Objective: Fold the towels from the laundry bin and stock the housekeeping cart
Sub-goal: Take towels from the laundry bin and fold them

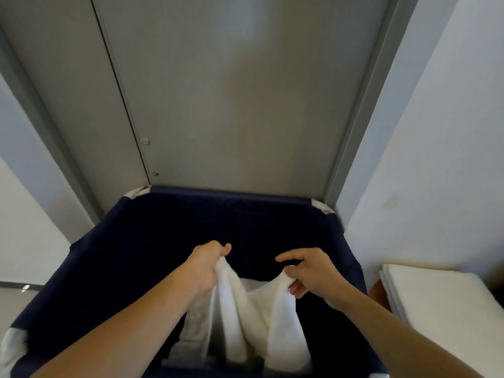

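- Left hand (208, 264): fingers curled tight round one upper part of a white towel (245, 317), held above the open laundry bin (114, 241).
- Right hand (313, 276): thumb and lower fingers pinching the other upper part of the same towel, forefinger stretched forward and free.
- Towel position: hanging between both hands, sagging in the middle, lower part trailing down inside the bin near its front edge.
- Risk, slip: right-side pinch narrower than the left-side grip; likely to lose that side under a sharp shake, dropping the cloth back into the bin.
- Risk, snag: trailing lower end may catch on the pale cloth (191, 342) lying at the bin bottom and drag it up as well.
- Risk, crooked fold: cannot tell whether true corners or bunched edges are held; bunched edges would give an uneven fold.
- Risk, disturbed stack: folded white linen (436, 301) sits just right of the bin; a wide swing of the right arm could knock it askew.
- Risk, soiling: towel brushing the bin wall or floor if lifted too low.
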